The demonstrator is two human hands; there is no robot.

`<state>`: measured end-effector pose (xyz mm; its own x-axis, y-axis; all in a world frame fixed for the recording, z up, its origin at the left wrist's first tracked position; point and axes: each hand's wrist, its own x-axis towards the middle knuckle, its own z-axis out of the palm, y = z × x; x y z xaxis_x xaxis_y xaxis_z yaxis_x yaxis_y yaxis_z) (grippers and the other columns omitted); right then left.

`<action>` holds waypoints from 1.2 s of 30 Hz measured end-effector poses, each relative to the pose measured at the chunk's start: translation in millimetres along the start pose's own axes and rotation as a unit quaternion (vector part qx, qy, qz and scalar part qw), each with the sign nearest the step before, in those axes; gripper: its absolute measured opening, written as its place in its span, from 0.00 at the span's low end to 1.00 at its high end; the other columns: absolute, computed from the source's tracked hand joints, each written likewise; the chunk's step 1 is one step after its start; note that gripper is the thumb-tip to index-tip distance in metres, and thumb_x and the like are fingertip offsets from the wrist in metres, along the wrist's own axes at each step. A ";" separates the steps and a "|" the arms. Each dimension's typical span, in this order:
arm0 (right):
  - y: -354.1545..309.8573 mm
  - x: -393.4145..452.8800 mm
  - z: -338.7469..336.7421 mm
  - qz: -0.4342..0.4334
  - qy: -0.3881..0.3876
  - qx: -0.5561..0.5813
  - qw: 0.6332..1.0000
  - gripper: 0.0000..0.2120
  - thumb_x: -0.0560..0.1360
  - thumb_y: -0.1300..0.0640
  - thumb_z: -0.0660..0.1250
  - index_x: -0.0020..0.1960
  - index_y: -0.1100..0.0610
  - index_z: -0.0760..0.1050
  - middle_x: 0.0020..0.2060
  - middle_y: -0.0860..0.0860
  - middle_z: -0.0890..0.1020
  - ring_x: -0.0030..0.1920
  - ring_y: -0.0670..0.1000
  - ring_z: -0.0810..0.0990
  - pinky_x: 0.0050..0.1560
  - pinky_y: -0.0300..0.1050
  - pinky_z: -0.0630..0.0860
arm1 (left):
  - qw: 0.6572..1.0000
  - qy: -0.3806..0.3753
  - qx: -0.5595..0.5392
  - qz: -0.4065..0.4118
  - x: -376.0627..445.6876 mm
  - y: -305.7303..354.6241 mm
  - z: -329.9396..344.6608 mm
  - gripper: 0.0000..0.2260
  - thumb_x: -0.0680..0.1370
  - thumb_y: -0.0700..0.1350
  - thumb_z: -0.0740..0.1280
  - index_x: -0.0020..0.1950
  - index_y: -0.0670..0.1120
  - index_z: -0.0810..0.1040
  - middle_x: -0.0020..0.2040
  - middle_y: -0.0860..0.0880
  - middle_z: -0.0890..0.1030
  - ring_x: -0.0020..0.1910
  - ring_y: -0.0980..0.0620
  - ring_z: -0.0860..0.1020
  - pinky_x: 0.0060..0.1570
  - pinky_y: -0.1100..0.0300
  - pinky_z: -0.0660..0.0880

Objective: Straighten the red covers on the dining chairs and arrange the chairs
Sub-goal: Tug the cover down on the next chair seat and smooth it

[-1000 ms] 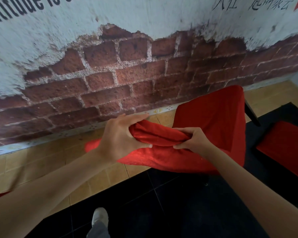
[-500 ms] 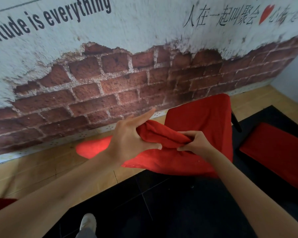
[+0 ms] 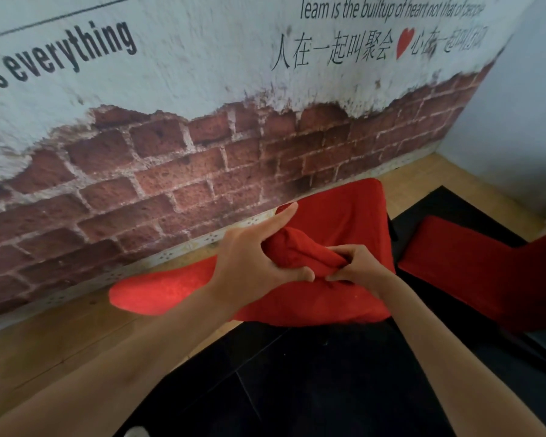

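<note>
Two hands gather the soft, light red cover (image 3: 300,253) at the chair's (image 3: 344,216) near edge: left hand (image 3: 252,269) grips the bunched fold with forefinger extended toward 1 o'clock, right hand (image 3: 356,266) pinches it; hold the hem.

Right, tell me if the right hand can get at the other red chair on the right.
Probably yes: the second chair sits just right of the right hand with nothing between them, but that hand grips the bunched cover and must let go first.
</note>
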<state>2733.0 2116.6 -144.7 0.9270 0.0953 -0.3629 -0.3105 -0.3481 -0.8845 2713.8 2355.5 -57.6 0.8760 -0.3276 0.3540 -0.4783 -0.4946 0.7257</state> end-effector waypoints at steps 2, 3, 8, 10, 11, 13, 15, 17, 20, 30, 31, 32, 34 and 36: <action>0.1 -2.4 -4.1 0.006 0.004 -0.005 1.000 0.28 0.63 0.73 0.76 0.57 0.52 0.80 0.48 0.47 0.83 0.49 0.42 0.81 0.46 0.33 0.77 | 1.000 -0.002 0.011 0.012 1.9 5.3 2.1 0.46 0.56 0.65 0.77 0.71 0.55 0.68 0.47 0.53 0.85 0.47 0.55 0.82 0.54 0.59 0.77; 0.3 -3.8 -6.9 0.009 0.006 -0.008 1.000 0.27 0.62 0.73 0.76 0.56 0.51 0.81 0.46 0.46 0.83 0.48 0.41 0.81 0.45 0.32 0.76 | 1.000 -0.004 0.015 0.019 3.0 7.6 4.1 0.46 0.56 0.64 0.77 0.71 0.54 0.68 0.49 0.52 0.85 0.49 0.56 0.82 0.56 0.61 0.76; 1.7 -12.2 -18.9 0.026 0.016 -0.010 0.999 0.26 0.62 0.72 0.76 0.51 0.47 0.81 0.47 0.46 0.84 0.51 0.43 0.80 0.50 0.34 0.75 | 0.997 -0.060 0.036 0.029 -5.2 -2.2 2.2 0.50 0.55 0.64 0.79 0.74 0.54 0.64 0.61 0.62 0.74 0.60 0.66 0.71 0.62 0.75 0.61; 2.3 -15.8 -25.5 0.031 0.019 -0.010 0.999 0.25 0.62 0.72 0.76 0.49 0.46 0.82 0.46 0.44 0.85 0.50 0.42 0.81 0.50 0.33 0.75 | 0.995 -0.079 0.045 -0.045 -15.8 -18.8 -8.4 0.50 0.52 0.70 0.75 0.72 0.58 0.68 0.62 0.63 0.73 0.62 0.63 0.70 0.63 0.68 0.63; 2.4 -18.2 -29.0 0.034 0.021 -0.010 0.999 0.25 0.62 0.72 0.76 0.48 0.45 0.82 0.45 0.43 0.85 0.48 0.41 0.81 0.48 0.31 0.75 | 0.992 -0.077 0.051 -0.082 -21.0 -26.7 -12.6 0.47 0.51 0.72 0.72 0.69 0.61 0.70 0.58 0.66 0.74 0.59 0.63 0.72 0.60 0.66 0.65; 2.9 -23.9 -34.8 0.036 0.024 -0.006 0.999 0.25 0.63 0.73 0.75 0.49 0.45 0.82 0.44 0.42 0.85 0.48 0.39 0.81 0.47 0.31 0.76 | 0.989 -0.059 0.058 -0.123 -27.0 -34.1 -14.0 0.38 0.50 0.73 0.69 0.60 0.66 0.75 0.45 0.73 0.74 0.47 0.70 0.74 0.50 0.74 0.65; 4.7 -31.7 -38.9 0.037 0.033 0.003 0.999 0.26 0.65 0.72 0.75 0.52 0.45 0.81 0.48 0.43 0.84 0.52 0.40 0.80 0.53 0.33 0.76 | 0.989 -0.038 0.064 -0.126 -26.2 -32.8 -6.4 0.34 0.50 0.73 0.68 0.54 0.64 0.81 0.37 0.75 0.73 0.41 0.76 0.72 0.44 0.76 0.63; 6.8 -40.8 -44.8 0.033 0.047 -0.004 0.998 0.26 0.66 0.70 0.75 0.55 0.44 0.80 0.52 0.42 0.83 0.55 0.40 0.78 0.60 0.38 0.72 | 0.991 -0.020 0.072 -0.108 -22.4 -27.8 5.1 0.32 0.51 0.74 0.67 0.51 0.63 0.82 0.34 0.76 0.72 0.41 0.79 0.71 0.43 0.75 0.62; 5.7 -54.3 -57.5 0.034 0.064 -0.026 0.997 0.27 0.66 0.68 0.76 0.53 0.38 0.77 0.51 0.37 0.81 0.53 0.34 0.76 0.63 0.41 0.66 | 0.995 0.004 0.063 -0.081 -17.7 -18.5 20.7 0.33 0.53 0.74 0.67 0.55 0.63 0.79 0.35 0.80 0.70 0.37 0.79 0.69 0.42 0.74 0.61; -47.6 -108.9 -84.9 0.015 0.015 -0.016 1.000 0.53 0.64 0.72 0.76 0.77 0.41 0.54 0.67 0.42 0.66 0.68 0.44 0.66 0.60 0.35 0.71 | 0.994 -0.085 0.071 -0.026 0.2 19.1 51.7 0.35 0.58 0.73 0.68 0.63 0.61 0.77 0.51 0.59 0.83 0.46 0.64 0.75 0.50 0.62 0.71; -56.0 -115.2 -86.4 -0.001 0.016 -0.008 1.000 0.55 0.64 0.71 0.77 0.77 0.40 0.52 0.68 0.42 0.66 0.68 0.44 0.68 0.59 0.37 0.74 | 0.989 -0.128 0.063 -0.026 3.7 21.4 51.4 0.38 0.59 0.71 0.71 0.68 0.61 0.73 0.55 0.59 0.81 0.50 0.62 0.75 0.54 0.60 0.71; -64.8 -121.6 -87.2 -0.020 0.021 -0.010 1.000 0.56 0.63 0.68 0.79 0.76 0.37 0.51 0.68 0.42 0.67 0.66 0.45 0.71 0.61 0.41 0.76 | 0.982 -0.181 0.046 -0.030 6.7 22.5 50.1 0.42 0.60 0.69 0.73 0.72 0.60 0.68 0.59 0.58 0.80 0.55 0.60 0.76 0.59 0.57 0.71; -81.5 -131.8 -88.4 -0.057 0.036 -0.049 0.997 0.54 0.59 0.59 0.81 0.73 0.32 0.55 0.67 0.40 0.69 0.64 0.42 0.74 0.61 0.43 0.76 | 0.966 -0.258 0.019 -0.028 7.8 19.5 45.7 0.50 0.60 0.65 0.76 0.77 0.59 0.56 0.67 0.56 0.74 0.64 0.56 0.72 0.67 0.55 0.66; -91.5 -137.2 -90.5 -0.074 0.037 -0.121 0.989 0.53 0.58 0.55 0.83 0.70 0.29 0.56 0.66 0.39 0.69 0.61 0.35 0.73 0.55 0.37 0.76 | 0.963 -0.266 0.045 -0.021 2.1 8.5 38.4 0.55 0.60 0.64 0.77 0.79 0.58 0.49 0.72 0.56 0.69 0.68 0.55 0.68 0.68 0.57 0.61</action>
<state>2653.3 2051.0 12.6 0.9743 0.0962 -0.2037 -0.1186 -0.5496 -0.8270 2709.1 2319.7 -73.4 0.7500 -0.6600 -0.0433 -0.4685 -0.5764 0.6695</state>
